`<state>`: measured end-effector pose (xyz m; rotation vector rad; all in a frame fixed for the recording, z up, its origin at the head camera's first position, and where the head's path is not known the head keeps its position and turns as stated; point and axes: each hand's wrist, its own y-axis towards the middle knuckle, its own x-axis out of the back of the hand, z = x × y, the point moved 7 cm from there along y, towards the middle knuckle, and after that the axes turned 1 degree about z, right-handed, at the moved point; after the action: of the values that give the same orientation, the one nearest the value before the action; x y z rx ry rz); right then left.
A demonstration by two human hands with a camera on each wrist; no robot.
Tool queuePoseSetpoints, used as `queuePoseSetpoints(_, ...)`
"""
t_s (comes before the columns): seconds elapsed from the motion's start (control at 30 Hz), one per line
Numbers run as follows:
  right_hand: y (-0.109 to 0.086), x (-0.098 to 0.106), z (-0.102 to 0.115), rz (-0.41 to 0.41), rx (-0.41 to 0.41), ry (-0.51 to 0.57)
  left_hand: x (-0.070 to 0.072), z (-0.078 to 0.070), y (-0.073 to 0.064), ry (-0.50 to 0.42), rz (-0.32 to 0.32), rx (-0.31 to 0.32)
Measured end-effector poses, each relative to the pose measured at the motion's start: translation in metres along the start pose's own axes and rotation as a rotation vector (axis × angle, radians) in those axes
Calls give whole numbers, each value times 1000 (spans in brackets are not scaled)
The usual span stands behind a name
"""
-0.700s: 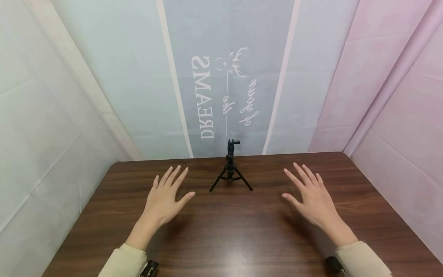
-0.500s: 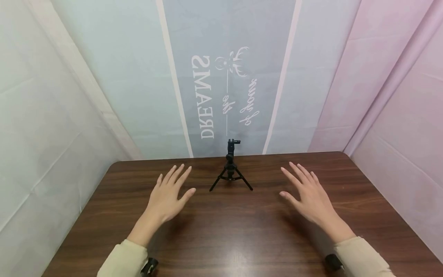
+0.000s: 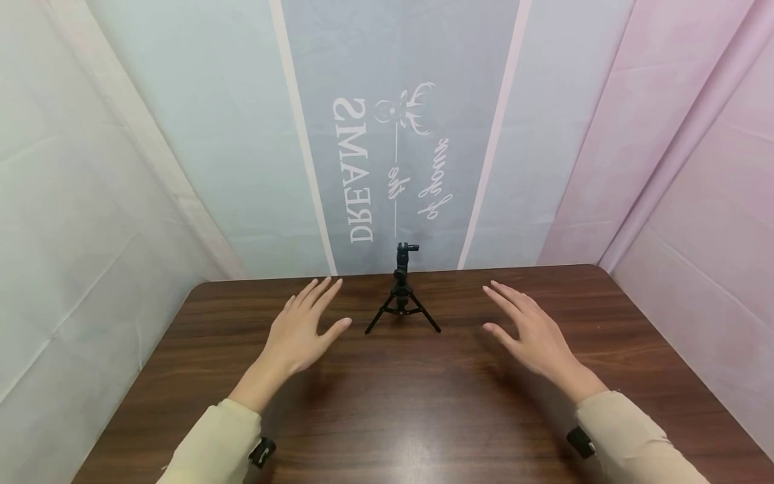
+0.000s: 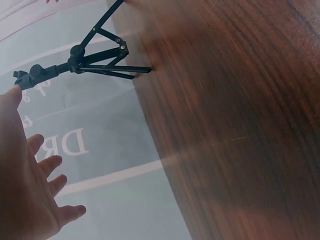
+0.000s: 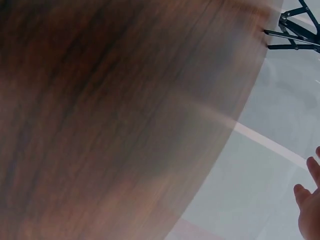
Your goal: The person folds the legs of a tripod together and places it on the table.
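Note:
A small black tripod (image 3: 402,289) stands upright with its legs spread near the far edge of the brown wooden table (image 3: 411,403). To its left, my left hand (image 3: 302,329) hovers over the table, fingers straight and thumb spread toward the tripod. On the other side my right hand (image 3: 532,333) mirrors it, palm down with fingers extended. Both hands hold nothing and are apart from the tripod. The left wrist view shows the tripod (image 4: 75,57) beyond the left thumb. Only the tripod's legs (image 5: 295,37) and a few right-hand fingertips appear in the right wrist view.
A grey-blue cloth backdrop (image 3: 242,168) with white mirrored lettering hangs behind the table's far edge. Pale cloth walls (image 3: 78,235) enclose the left and right sides. Each sleeve has a black strap device (image 3: 262,452) at the wrist.
Both hands have moved forward and inward, nearer to the tripod from either side. The tripod stays in place.

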<state>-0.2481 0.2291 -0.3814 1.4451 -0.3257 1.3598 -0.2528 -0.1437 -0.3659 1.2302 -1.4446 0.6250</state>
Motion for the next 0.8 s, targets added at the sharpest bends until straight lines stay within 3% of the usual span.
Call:
queuePoseSetpoints(0.63,11,-20,-8,172,-39,166,9,-18,25,-36,-109,-127)
queuePoseSetpoints(0.8,14,-25,-10,190,-44,187,9,-23,32,-87,-104,-151)
